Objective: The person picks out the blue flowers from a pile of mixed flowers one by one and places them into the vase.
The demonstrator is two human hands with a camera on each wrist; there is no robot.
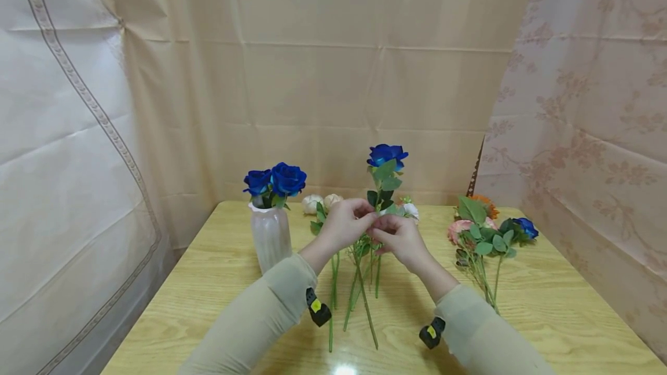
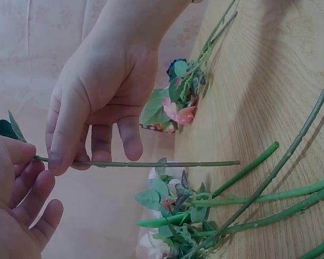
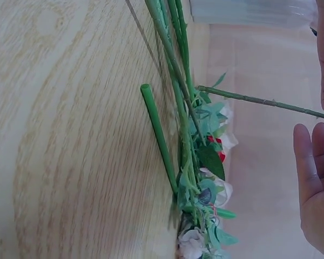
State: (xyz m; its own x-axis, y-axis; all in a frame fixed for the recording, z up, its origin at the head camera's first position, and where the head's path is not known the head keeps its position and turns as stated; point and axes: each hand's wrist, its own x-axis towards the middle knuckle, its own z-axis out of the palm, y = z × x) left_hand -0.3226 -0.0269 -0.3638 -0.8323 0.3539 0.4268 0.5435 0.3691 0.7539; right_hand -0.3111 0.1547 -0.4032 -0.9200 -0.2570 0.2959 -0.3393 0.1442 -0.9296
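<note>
A blue artificial rose [image 1: 387, 156] stands upright above both hands. My left hand [image 1: 345, 225] pinches its stem just below the leaves. Right beside it, my right hand [image 1: 402, 239] pinches the same stem [image 2: 178, 164] between thumb and fingers. In the left wrist view the lower stem runs free past the right hand [image 2: 110, 81], its cut end above the table. A white fluted vase [image 1: 271, 239] stands left of the hands, holding two blue roses [image 1: 288, 179]. In the right wrist view the fingers of both hands meet at the frame's edge, so the grip is partly hidden there.
Beneath and behind the hands, several green-stemmed flowers [image 1: 359, 282] lie on the wooden table [image 1: 208, 317], with cream blooms [image 1: 312, 204] toward the back. To the right lies another bunch with pink, orange and blue flowers [image 1: 526, 228]. A beige curtain [image 1: 312, 74] hangs behind.
</note>
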